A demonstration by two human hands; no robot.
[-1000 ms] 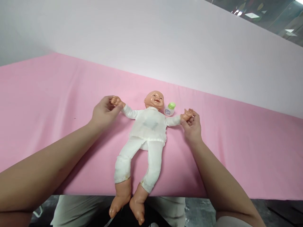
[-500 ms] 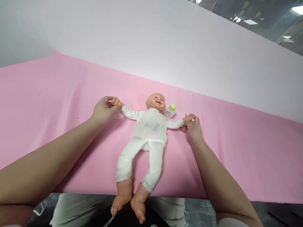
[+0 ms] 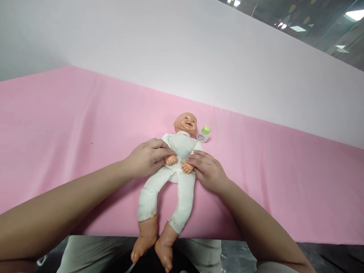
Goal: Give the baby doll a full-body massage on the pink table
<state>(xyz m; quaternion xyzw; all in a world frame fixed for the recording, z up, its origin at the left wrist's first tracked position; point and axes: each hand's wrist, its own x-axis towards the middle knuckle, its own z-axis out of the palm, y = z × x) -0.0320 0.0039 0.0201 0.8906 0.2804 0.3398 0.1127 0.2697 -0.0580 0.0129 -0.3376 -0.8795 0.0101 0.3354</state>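
Observation:
A baby doll (image 3: pixel 178 149) in white clothes lies on its back on a pink sheet (image 3: pixel 71 125), its feet hanging over the near edge. My left hand (image 3: pixel 146 161) grips the doll's arm on the left side and holds the small plastic hand against the doll's belly. My right hand (image 3: pixel 207 170) grips the other arm, with that plastic hand also on the belly beside the first. Both doll arms are folded in over the torso.
A small white bottle with a green cap (image 3: pixel 204 134) stands just right of the doll's head. A pale wall panel (image 3: pixel 199 57) rises behind the sheet. My light trousers (image 3: pixel 82 254) show below the sheet's near edge.
The doll's arms were stretched out to the sides, each held at the hand. Both of my hands have since brought them inward and down onto the doll's belly.

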